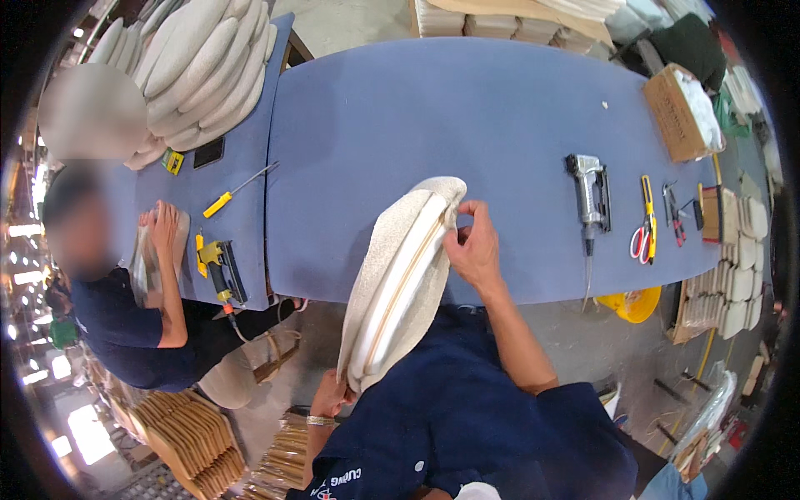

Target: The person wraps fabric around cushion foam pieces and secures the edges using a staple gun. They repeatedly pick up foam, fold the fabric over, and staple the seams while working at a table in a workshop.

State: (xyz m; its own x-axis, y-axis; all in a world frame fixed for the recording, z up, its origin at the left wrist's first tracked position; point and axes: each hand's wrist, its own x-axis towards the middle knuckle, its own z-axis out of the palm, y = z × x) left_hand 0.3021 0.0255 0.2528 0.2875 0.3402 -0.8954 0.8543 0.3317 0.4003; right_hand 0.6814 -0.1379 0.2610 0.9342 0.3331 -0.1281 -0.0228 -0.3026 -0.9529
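Observation:
A long, rounded padded panel (398, 283) is tilted on edge between my hands, its upper end over the blue table (517, 108) and its lower end against my body. Light speckled fabric wraps its outside, and white padding and a thin brown board edge show along the middle. My right hand (477, 250) pinches the fabric's edge near the upper end, thumb and fingers closed. Down at the lower tip, my left hand (329, 395) grips the panel; its fingers are partly hidden.
Right on the table lie a silver staple gun (588, 192), scissors (640, 242), a yellow cutter (647, 204), pliers (673, 217) and a cardboard box (673, 117). A yellow basin (637, 306) stands below the edge. Left, a co-worker (117, 325) sits beside stacked pads (200, 75) and another staple gun (221, 271).

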